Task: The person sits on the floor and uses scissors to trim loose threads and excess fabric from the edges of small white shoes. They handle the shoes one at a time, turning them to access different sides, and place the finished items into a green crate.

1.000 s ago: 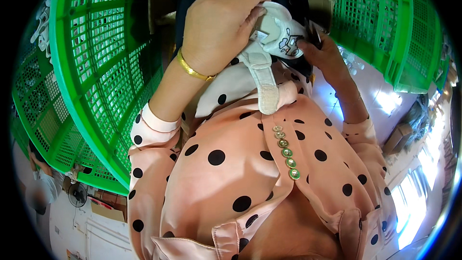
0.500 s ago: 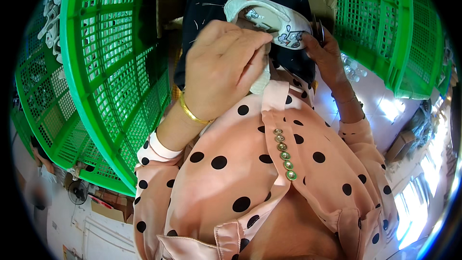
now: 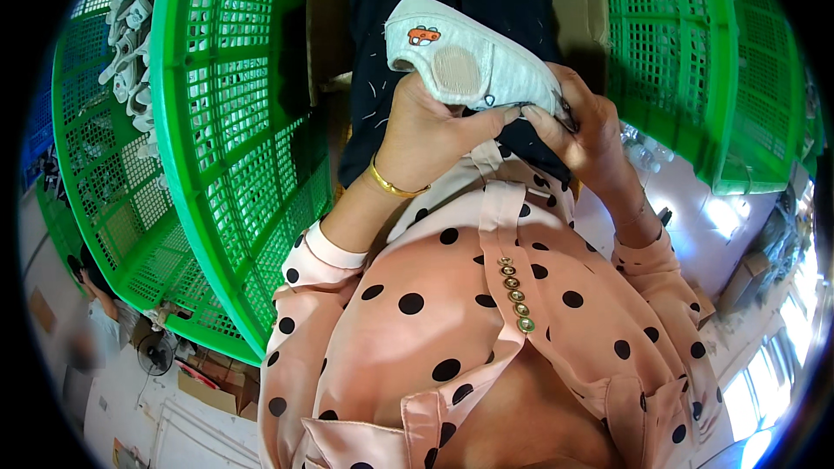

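A small white child's shoe (image 3: 508,69) is held above my lap, turned on its side. A little orange-red car picture and a round beige mesh patch show on its upper. My left hand (image 3: 439,126) closes round its near edge by the opening, thumb pointing right; its other fingers are mostly hidden by the shoe. At the right end, my right hand (image 3: 584,122) grips the shoe between thumb and fingers, and the two thumbs nearly meet. A thin dark thing (image 3: 566,113) shows by the right fingers; I cannot make out its kind.
A tall green plastic basket (image 3: 226,122) stands close on my left, another green basket (image 3: 682,61) on my right. Several pale shoes (image 3: 130,43) are piled in a basket farther left. Loose threads lie on my dark trousers (image 3: 369,113). A fan (image 3: 156,353) and a cardboard box (image 3: 213,391) are at lower left.
The shoe has been turned from showing its opening and insole to showing its side with the car picture. My left hand has moved from above the opening to grip its near edge.
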Demonstrator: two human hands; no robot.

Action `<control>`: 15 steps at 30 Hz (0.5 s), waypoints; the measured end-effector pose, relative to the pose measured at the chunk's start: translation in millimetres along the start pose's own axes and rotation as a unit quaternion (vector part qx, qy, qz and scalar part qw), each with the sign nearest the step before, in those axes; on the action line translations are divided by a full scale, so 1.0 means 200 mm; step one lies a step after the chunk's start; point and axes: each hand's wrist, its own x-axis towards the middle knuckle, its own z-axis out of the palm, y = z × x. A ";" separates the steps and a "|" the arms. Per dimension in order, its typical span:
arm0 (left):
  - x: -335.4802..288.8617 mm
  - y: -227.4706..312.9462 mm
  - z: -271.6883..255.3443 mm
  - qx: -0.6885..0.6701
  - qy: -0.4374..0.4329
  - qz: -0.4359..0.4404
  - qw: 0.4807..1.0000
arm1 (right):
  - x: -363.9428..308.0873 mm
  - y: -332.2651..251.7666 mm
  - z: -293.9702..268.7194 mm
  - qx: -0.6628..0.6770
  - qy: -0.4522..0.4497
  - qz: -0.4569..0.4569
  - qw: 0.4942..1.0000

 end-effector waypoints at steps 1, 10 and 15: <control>0.00 0.02 -0.01 -0.007 -0.005 -0.007 1.000 | 0.00 0.01 0.00 0.014 0.004 -0.021 1.000; 0.05 -0.03 -0.06 0.272 0.015 0.105 0.956 | 0.02 0.00 -0.02 -0.050 0.032 -0.044 0.997; 0.09 0.02 -0.14 0.388 -0.037 0.228 0.892 | -0.02 0.03 -0.02 -0.007 0.080 0.008 0.997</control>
